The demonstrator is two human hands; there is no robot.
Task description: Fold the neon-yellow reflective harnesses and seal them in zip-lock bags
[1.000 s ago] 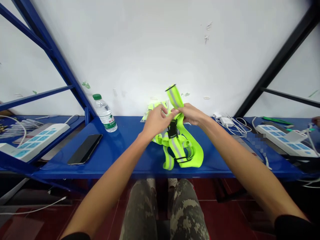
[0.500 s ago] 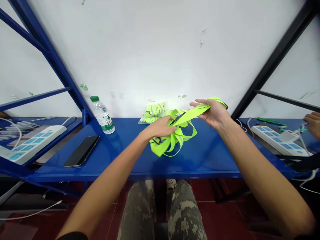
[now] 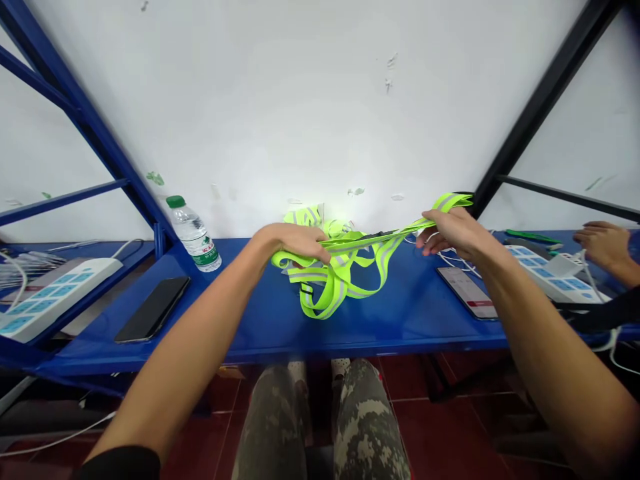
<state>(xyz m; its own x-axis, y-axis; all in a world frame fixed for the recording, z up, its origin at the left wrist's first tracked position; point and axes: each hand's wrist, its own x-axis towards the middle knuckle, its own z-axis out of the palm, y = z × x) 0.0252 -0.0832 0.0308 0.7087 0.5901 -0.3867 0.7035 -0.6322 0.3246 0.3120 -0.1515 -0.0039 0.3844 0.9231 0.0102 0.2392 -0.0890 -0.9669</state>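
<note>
A tangle of neon-yellow reflective strap [image 3: 343,275] with a grey stripe lies over the blue table [image 3: 265,327]. My left hand [image 3: 303,241] is closed on its left part. My right hand [image 3: 450,230] grips the other end, raised near the wall, and a stretch of strap runs taut between both hands. Loose loops hang down onto the tabletop, one carrying a black buckle [image 3: 306,289]. Behind my left hand, against the wall, sits a clear bag of more yellow strap [image 3: 304,215], partly hidden.
A water bottle [image 3: 195,235] with a green cap and a dark phone [image 3: 154,308] are on the left. A lit phone [image 3: 470,293] lies under my right forearm. Power strips [image 3: 60,293] flank the table on both sides. Another person's hand [image 3: 605,247] is at far right.
My hands have drawn apart, the right one moving right and the left one left, pulling the strap out longer. The loops have spread, and the lit phone has come into sight.
</note>
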